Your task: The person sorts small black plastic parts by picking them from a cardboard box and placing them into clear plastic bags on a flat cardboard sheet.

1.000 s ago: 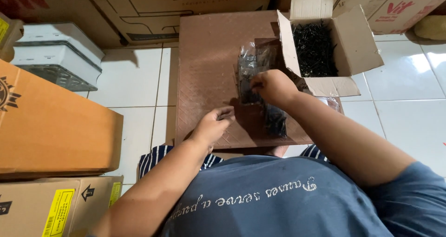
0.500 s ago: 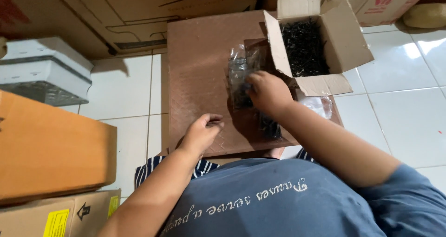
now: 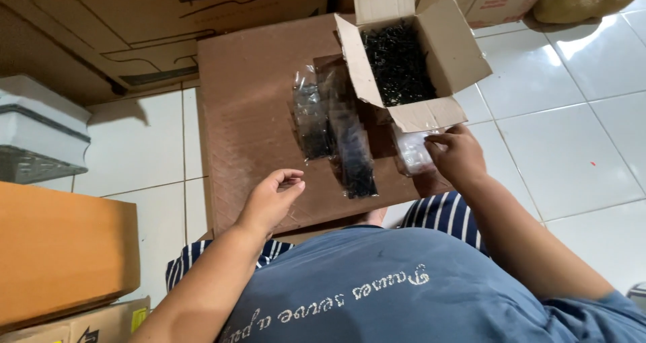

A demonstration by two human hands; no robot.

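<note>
A flat brown cardboard sheet (image 3: 256, 107) lies in front of me as a work surface. On it rest clear plastic bags filled with small black screws (image 3: 336, 138). An open small cardboard box (image 3: 444, 54) holding many loose black screws stands at the sheet's far right corner. My right hand (image 3: 457, 156) pinches a stack of empty clear plastic bags (image 3: 412, 151) just below that box. My left hand (image 3: 269, 200) hovers over the sheet's near edge, fingers loosely curled, holding nothing.
Large cardboard cartons (image 3: 134, 27) line the far side. An orange-brown box (image 3: 60, 249) sits at my left, with a white and grey plastic container (image 3: 37, 138) beyond it. White floor tiles (image 3: 565, 134) spread to the right. A beige object (image 3: 582, 0) lies at the top right.
My right hand left the filled screw bags and moved right to the empty clear bags beside the box. My left hand drew back slightly toward me. The camera view shifted.
</note>
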